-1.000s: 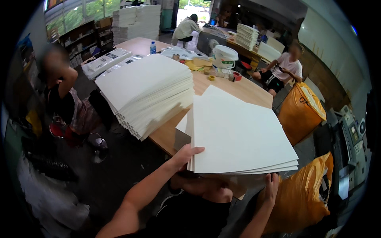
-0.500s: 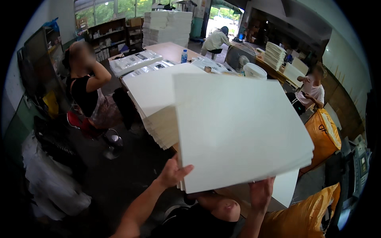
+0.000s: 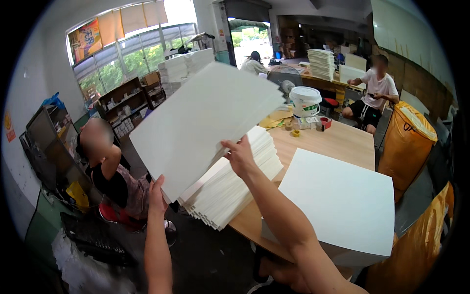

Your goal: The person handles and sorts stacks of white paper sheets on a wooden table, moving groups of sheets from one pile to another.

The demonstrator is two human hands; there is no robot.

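Between my hands I hold a thin stack of large white sheets (image 3: pixel 205 112), raised and tilted. My left hand (image 3: pixel 157 195) grips the lower left corner, with its thumb against the edge. My right hand (image 3: pixel 240 155) is closed on the right-hand edge, with the fingers partly hidden by the sheets. Just beneath lies a fanned pile of white sheets (image 3: pixel 230 183) with staggered edges, partly covered by what I hold. To the right of my right forearm stands a squared stack of white sheets (image 3: pixel 342 201) near the table's front edge.
The wooden table (image 3: pixel 338 147) carries a white bucket (image 3: pixel 304 104), red tape (image 3: pixel 324 123) and yellow tape rolls (image 3: pixel 295 133). One person (image 3: pixel 115 169) sits left, another (image 3: pixel 377 90) sits right, a third (image 3: pixel 253 63) farther back. Orange sacks (image 3: pixel 409 147) stand right. A fan (image 3: pixel 288 85) is behind.
The sheets in my hands have moved left and up, from over the right-hand stack to above the fanned pile. My right hand has shifted from the lower edge to the right edge. The view has turned.
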